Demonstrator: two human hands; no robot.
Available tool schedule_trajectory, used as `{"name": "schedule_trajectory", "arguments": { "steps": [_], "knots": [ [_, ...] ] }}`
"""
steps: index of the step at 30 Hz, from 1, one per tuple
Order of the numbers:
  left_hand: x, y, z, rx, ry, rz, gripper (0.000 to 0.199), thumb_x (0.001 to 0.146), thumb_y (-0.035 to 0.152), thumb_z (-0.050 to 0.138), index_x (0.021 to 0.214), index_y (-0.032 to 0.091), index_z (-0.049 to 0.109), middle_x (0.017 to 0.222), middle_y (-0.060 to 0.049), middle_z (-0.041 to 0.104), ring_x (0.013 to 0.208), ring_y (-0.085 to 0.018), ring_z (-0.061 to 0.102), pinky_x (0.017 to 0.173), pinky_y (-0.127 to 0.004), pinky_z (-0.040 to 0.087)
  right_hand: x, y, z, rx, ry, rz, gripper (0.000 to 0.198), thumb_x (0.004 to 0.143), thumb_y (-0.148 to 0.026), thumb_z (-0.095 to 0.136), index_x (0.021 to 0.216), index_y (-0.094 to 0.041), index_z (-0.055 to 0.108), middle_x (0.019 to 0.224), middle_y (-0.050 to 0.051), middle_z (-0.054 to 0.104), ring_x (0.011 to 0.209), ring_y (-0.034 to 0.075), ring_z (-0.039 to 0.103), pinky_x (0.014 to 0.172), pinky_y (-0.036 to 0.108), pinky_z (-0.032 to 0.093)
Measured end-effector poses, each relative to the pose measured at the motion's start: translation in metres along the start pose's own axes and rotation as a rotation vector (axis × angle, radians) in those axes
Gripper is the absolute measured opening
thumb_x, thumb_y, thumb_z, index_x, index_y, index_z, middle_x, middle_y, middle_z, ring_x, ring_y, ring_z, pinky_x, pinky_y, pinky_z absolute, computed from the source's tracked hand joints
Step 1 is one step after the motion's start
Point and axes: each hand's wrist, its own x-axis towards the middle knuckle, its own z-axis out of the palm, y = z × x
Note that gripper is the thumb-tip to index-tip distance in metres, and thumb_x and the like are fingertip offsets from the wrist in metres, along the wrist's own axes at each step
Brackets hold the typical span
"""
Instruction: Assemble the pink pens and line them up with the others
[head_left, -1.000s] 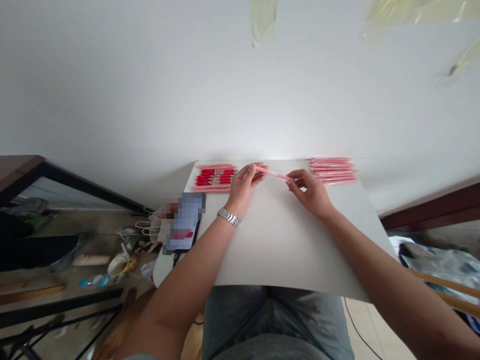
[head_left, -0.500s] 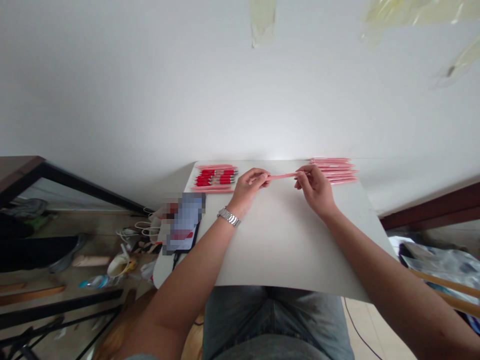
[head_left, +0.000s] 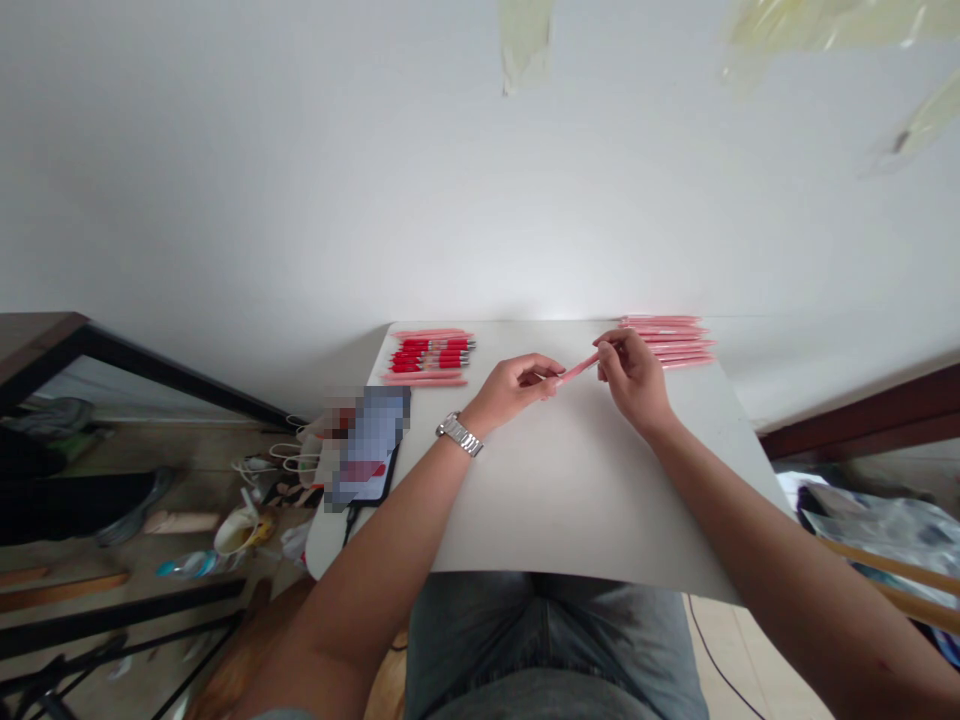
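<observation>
A slim pink pen-like stick [head_left: 580, 367] slants between my two hands above the white table. The thumb and fingertips of my left hand [head_left: 521, 388] meet at its lower left end. At the upper right end, my right hand [head_left: 628, 375] pinches it. Just beyond my right hand lies a row of similar pink sticks [head_left: 679, 343]. Left of my left hand are several red pens with silver tips [head_left: 431, 356]. More pink sticks [head_left: 425, 379] lie beside those pens, on their near side, and others [head_left: 435, 333] on their far side.
The white table [head_left: 577, 500] stands against a wall. A phone [head_left: 371, 440] with a cable lies at its left edge, partly pixelated. On the floor to the left are a white cup [head_left: 236, 530] and a bottle [head_left: 187, 565]. Plastic bags [head_left: 885, 525] sit at right.
My left hand has moved right and slightly toward me, closer to my right hand. The pink stick has tilted from nearly level to a slant. My right hand has barely moved.
</observation>
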Motion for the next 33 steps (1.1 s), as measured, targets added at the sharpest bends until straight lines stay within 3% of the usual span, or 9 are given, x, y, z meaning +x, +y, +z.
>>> {"name": "schedule_trajectory", "arguments": {
  "steps": [4,11,17,22,27,33],
  "knots": [
    [-0.001,0.001,0.000,0.036,-0.040,0.001,0.042,0.091,0.046,0.074,0.118,0.014,0.074,0.099,-0.011,0.076,0.081,-0.016,0.070,0.076,-0.030,0.058,0.000,0.004,0.001,0.002,-0.015,0.010,0.032,0.102,-0.052,0.055,0.113,-0.023,0.062,0.075,-0.002,0.059,0.062,0.013,0.058,0.060,0.028,0.047],
    [-0.001,0.001,0.001,0.040,0.001,0.004,0.041,0.093,0.045,0.071,0.120,0.014,0.073,0.103,-0.011,0.077,0.084,-0.018,0.074,0.081,-0.032,0.060,0.001,0.013,0.003,0.085,0.007,0.038,0.045,0.096,-0.056,0.063,0.129,-0.027,0.054,0.099,0.001,0.063,0.063,0.013,0.065,0.057,0.030,0.053],
    [-0.001,0.001,0.002,0.012,-0.004,-0.012,0.041,0.092,0.043,0.073,0.120,0.014,0.071,0.096,-0.010,0.076,0.081,-0.017,0.071,0.073,-0.028,0.057,0.003,0.010,0.004,0.145,0.031,0.080,0.045,0.092,-0.055,0.071,0.117,-0.027,0.048,0.098,0.003,0.077,0.061,0.014,0.065,0.060,0.032,0.055],
    [0.000,0.001,0.002,0.035,-0.057,0.025,0.033,0.092,0.042,0.073,0.111,0.015,0.075,0.095,-0.008,0.075,0.081,-0.015,0.068,0.073,-0.027,0.053,0.002,0.006,0.004,0.135,0.030,0.090,0.042,0.091,-0.056,0.071,0.111,-0.025,0.052,0.097,0.004,0.078,0.062,0.014,0.065,0.061,0.032,0.055],
    [0.000,0.003,0.003,0.010,-0.052,0.026,0.035,0.090,0.044,0.075,0.110,0.015,0.075,0.098,-0.009,0.075,0.081,-0.015,0.067,0.075,-0.028,0.054,0.002,0.008,0.004,0.151,-0.018,0.065,0.041,0.094,-0.056,0.067,0.117,-0.024,0.054,0.101,0.005,0.075,0.065,0.014,0.067,0.061,0.030,0.055],
    [-0.001,0.005,0.007,-0.043,-0.088,0.046,0.034,0.093,0.045,0.072,0.106,0.014,0.071,0.083,-0.004,0.071,0.069,-0.012,0.065,0.078,-0.031,0.055,0.000,0.014,0.005,0.165,-0.107,0.072,0.053,0.092,-0.054,0.070,0.133,-0.025,0.052,0.093,0.001,0.069,0.066,0.015,0.069,0.063,0.032,0.057]
  ]
}}
